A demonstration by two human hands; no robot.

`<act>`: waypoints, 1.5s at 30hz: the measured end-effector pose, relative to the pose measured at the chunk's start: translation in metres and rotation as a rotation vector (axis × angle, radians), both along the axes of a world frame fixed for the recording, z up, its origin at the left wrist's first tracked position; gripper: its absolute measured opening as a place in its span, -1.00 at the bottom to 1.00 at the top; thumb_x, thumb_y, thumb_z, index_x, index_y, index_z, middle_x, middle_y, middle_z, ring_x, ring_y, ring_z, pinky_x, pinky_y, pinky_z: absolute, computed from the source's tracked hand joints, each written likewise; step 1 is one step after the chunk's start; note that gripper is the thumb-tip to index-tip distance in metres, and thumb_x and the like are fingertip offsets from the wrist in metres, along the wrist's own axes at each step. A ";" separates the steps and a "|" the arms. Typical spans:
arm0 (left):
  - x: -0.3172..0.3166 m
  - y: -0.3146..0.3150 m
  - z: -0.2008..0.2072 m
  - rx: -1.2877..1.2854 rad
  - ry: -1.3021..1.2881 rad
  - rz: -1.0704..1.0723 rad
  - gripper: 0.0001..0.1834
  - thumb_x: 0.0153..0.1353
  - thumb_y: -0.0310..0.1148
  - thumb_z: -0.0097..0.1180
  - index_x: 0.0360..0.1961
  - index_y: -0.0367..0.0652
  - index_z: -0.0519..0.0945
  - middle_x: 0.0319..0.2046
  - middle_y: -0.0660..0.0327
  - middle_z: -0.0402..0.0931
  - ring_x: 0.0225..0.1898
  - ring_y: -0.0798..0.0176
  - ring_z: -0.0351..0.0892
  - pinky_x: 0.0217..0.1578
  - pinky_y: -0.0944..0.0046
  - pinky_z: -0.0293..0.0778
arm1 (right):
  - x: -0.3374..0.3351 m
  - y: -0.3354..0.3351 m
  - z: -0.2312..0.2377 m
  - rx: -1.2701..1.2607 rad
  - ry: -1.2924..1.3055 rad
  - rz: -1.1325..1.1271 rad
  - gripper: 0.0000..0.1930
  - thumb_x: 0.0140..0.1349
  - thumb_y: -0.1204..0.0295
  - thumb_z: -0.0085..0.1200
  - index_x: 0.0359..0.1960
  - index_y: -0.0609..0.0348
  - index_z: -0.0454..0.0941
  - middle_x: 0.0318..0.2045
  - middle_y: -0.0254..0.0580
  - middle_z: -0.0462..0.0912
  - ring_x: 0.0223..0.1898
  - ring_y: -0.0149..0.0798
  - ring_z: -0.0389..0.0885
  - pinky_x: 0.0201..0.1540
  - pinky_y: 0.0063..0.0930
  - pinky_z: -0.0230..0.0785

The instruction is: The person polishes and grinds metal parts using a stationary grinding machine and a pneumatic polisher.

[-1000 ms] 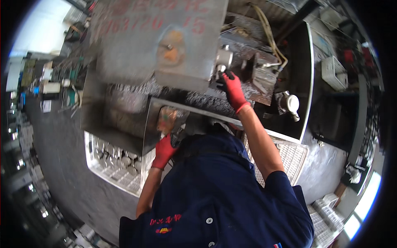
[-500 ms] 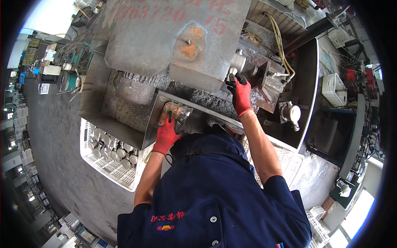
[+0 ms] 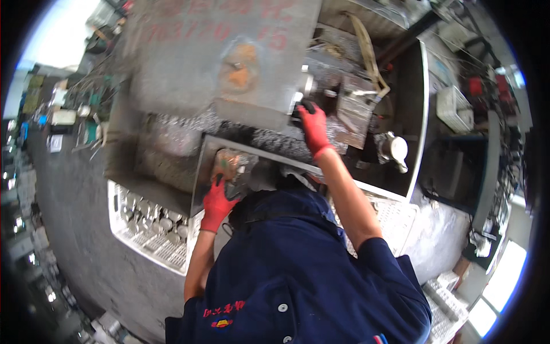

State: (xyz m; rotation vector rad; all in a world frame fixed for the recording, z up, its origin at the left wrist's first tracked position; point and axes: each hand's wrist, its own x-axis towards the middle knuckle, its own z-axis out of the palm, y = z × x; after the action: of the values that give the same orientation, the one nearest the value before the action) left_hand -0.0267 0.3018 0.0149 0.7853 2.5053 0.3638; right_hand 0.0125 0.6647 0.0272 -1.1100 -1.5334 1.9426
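Observation:
My left hand, in a red glove with dark fingertips, is at a worn, orange-stained control box in front of the machine. Its fingers stretch toward the box's lower part, and nothing shows in its grasp. My right hand, gloved alike, reaches to the right edge of the big grey metal cover. Its fingers are closed at the near end of a silvery metal casting, partly hidden by the cover and blurred.
A second casting sits on the machine's right side, beside a metal block fixture and yellowish hoses. Metal chips cover the machine bed. At lower left, a white crate holds several castings. Another white crate stands right of me.
The whole view has shifted and blurred with head motion. My left fingers have drawn back slightly from the control box. My right hand stays by the casting.

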 end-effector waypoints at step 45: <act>0.017 0.144 0.102 0.474 -0.155 -0.221 -0.34 -0.09 -0.20 0.59 0.00 -0.25 0.55 -0.32 -0.01 0.67 -0.29 -0.11 0.66 -0.23 0.01 0.54 | 0.146 0.019 0.087 0.636 -0.273 0.217 0.00 -0.01 0.30 0.47 0.50 -0.05 0.16 0.30 0.02 0.37 0.32 0.12 0.40 0.33 -0.18 0.32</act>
State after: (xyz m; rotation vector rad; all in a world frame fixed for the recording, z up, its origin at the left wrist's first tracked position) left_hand -0.0094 0.4460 0.1165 1.1525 2.1813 0.9204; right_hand 0.1587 0.6836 0.1137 -0.9698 -2.2804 1.2797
